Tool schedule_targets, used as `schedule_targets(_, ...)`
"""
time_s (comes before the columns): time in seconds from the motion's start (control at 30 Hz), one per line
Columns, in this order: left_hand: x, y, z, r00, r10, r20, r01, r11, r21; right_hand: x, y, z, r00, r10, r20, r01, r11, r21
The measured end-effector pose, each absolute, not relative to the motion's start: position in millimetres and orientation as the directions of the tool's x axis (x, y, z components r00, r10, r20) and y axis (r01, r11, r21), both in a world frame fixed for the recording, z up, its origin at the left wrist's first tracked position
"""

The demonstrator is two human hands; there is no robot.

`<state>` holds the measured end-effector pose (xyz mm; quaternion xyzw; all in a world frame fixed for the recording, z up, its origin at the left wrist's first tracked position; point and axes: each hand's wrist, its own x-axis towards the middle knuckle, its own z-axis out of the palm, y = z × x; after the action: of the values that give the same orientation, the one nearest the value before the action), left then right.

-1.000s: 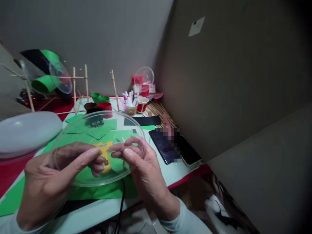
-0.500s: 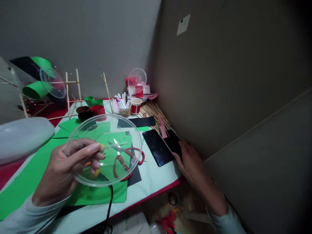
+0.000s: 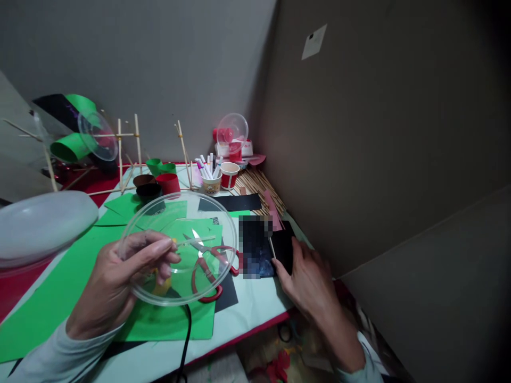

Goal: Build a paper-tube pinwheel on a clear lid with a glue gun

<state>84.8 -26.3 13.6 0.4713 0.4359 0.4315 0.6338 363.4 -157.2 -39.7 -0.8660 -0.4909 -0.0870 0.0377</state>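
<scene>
My left hand (image 3: 136, 271) is closed on a round clear plastic lid (image 3: 187, 302), tilted above the table. Through the lid show a translucent glue stick (image 3: 203, 239) and the yellow body of a glue gun (image 3: 163, 284) with a black cord (image 3: 187, 335); whether my fingers also touch the gun is hidden. My right hand (image 3: 307, 276) grips a flat black rectangular thing (image 3: 282, 250) by its edges, thumb on the left and fingers on the right. Beside it lies a phone (image 3: 261, 260), partly pixelated. Red-handled scissors (image 3: 207, 279) lie spread beneath the lid.
Green sheets (image 3: 59, 298) cover the table's left part. Farther back stand a cup of markers (image 3: 211, 185), a red-and-white paper cup (image 3: 230, 175), paper rings (image 3: 167, 183), thin wooden sticks (image 3: 259, 183) and a stick frame (image 3: 138, 143). A wall (image 3: 379, 159) closes the right side.
The view has shifted slightly, so things sit a little farther right. My right hand has drawn in around the black rectangle, which now overlaps the phone. My left hand keeps the lid.
</scene>
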Motion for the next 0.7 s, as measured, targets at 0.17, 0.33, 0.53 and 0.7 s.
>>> schedule_targets(0.17, 73, -19, 5, 0.25, 0.958, -0.137, -0.151, 0.179, 0.972, 374, -143, -32, 0.506, 0.847, 0.166, 0.853, -0.519, 0.049)
schedule_targets(0.33, 69, -21, 3, 0.257, 0.959, -0.121, -0.144, 0.162, 0.976, 381, -127, -37, 0.53, 0.822, 0.208, 0.832, -0.552, 0.06)
schedule_targets(0.53, 65, -20, 0, 0.254, 0.958, -0.132, -0.134, 0.17, 0.976, 385, -131, -41, 0.495, 0.818, 0.295, 0.844, -0.533, 0.061)
schedule_targets(0.7, 72, -23, 0, 0.178, 0.971, -0.161, -0.14, 0.187, 0.972, 384, -145, -40, 0.426, 0.817, 0.389, 0.87, -0.488, 0.071)
